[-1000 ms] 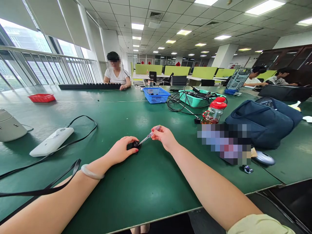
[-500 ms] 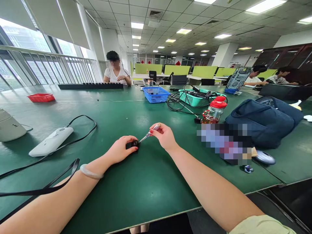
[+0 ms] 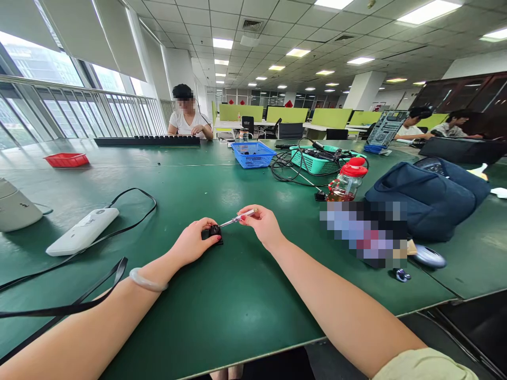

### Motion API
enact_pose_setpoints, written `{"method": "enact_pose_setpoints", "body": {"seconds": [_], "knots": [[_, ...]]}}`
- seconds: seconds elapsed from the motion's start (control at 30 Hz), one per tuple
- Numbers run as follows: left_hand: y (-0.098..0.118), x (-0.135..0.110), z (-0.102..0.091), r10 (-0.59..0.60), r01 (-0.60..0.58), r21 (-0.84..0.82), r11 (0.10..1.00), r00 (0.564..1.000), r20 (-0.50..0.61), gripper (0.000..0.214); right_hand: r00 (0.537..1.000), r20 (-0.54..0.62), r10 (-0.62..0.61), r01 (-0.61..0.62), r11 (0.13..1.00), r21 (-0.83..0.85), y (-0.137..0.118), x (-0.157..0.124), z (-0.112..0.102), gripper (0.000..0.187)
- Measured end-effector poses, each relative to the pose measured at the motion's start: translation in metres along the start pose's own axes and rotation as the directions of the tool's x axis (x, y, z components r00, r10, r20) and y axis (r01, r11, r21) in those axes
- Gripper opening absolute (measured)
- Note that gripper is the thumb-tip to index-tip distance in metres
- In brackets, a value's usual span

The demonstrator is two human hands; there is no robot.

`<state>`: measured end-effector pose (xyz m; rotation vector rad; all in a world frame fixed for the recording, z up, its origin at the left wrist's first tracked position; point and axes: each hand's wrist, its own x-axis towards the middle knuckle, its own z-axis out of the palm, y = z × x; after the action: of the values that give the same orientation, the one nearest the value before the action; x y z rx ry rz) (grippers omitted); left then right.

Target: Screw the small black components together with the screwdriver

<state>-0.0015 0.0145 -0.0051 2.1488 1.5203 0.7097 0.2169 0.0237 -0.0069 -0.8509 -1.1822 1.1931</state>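
Observation:
My left hand (image 3: 195, 238) is closed round a small black part (image 3: 215, 232) with a square base, its thumb and fingers on either side. That part rests on the green table (image 3: 237, 295), and its finer details are too small to make out. My right hand (image 3: 263, 226) pinches the handle of a slim silver screwdriver (image 3: 240, 217). The shaft points left and slightly down, with its tip at the top of the black part. Whether the tip touches it, I cannot tell.
A white power bank (image 3: 82, 231) with a black cord lies left. Further off are a red tray (image 3: 66, 160), a blue basket (image 3: 253, 155) and a teal basket (image 3: 317, 164) with cables. A red-lidded bottle (image 3: 348, 182) and a navy bag (image 3: 423, 198) stand right. A person (image 3: 190, 119) sits opposite.
The screwdriver has tipped to a flatter angle, and my right hand is slightly lower. The black part and my left fingers have shifted a little to the left.

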Motion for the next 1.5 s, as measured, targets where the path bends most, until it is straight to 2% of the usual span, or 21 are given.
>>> {"method": "enact_pose_setpoints", "body": {"seconds": [0.1,0.23,0.43,0.7,0.93,1.27,1.5], "knots": [[-0.001,0.000,0.000,0.013,-0.013,-0.009,1.000,1.000,0.009,0.032,0.991,-0.070,0.116,-0.108,0.988,0.111,0.003,0.002,-0.001,0.022],[-0.002,0.000,0.001,0.020,-0.019,-0.026,0.999,0.999,0.025,0.033,0.955,-0.119,0.271,-0.241,0.946,0.217,0.002,0.002,-0.002,0.020],[0.000,-0.002,0.000,0.068,-0.062,-0.076,0.995,0.994,0.079,0.044,0.914,-0.123,0.387,-0.336,0.890,0.309,-0.004,0.002,0.000,0.017],[0.000,-0.003,0.001,0.102,-0.100,-0.018,0.995,0.987,0.121,0.050,0.906,-0.143,0.397,-0.354,0.899,0.257,-0.006,0.002,0.001,0.019],[-0.001,-0.007,-0.001,0.216,-0.218,-0.011,0.976,0.961,0.172,0.056,0.913,-0.170,0.370,-0.336,0.920,0.200,-0.007,0.002,-0.001,0.017],[0.004,-0.006,-0.002,0.206,-0.212,0.015,0.977,0.962,0.177,0.045,0.926,-0.128,0.355,-0.312,0.911,0.269,-0.001,0.005,-0.005,0.013],[0.004,-0.004,-0.001,0.140,-0.151,0.070,0.986,0.979,0.150,0.048,0.930,-0.020,0.367,-0.361,0.922,0.137,-0.003,0.001,0.000,0.014]]}}
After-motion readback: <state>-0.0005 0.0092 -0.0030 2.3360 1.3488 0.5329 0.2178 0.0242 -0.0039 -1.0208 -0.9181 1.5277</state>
